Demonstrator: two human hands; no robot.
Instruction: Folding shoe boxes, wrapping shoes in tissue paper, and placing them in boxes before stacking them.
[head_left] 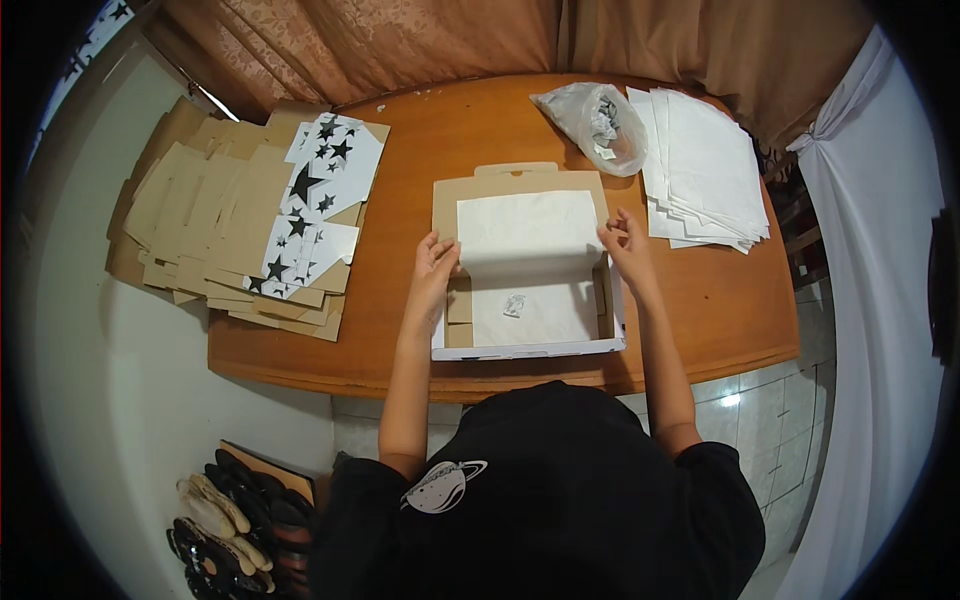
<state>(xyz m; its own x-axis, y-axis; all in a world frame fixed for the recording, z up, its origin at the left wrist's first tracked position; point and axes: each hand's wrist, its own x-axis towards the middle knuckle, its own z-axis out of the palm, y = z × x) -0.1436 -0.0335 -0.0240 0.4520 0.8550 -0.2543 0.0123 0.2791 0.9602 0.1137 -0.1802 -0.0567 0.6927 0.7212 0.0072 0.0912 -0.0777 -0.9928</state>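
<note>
An open cardboard box with a brown inside stands in front of me, its lid tipped back on the far side. A white paper sheet lines the box floor and rises over the lid, bending across the middle. On its lower part rests a small silvery-white packet. My left hand pinches the sheet's left edge beside the box's left wall. Opposite it, my right hand has its thumb and finger closed at the sheet's right edge, its other fingers raised.
Flattened brown cardboard boxes, some printed with black stars, are piled at the left of the wooden table. Far right lie a clear plastic bag of small packets and a stack of white paper sheets. Shoes sit on the floor at left.
</note>
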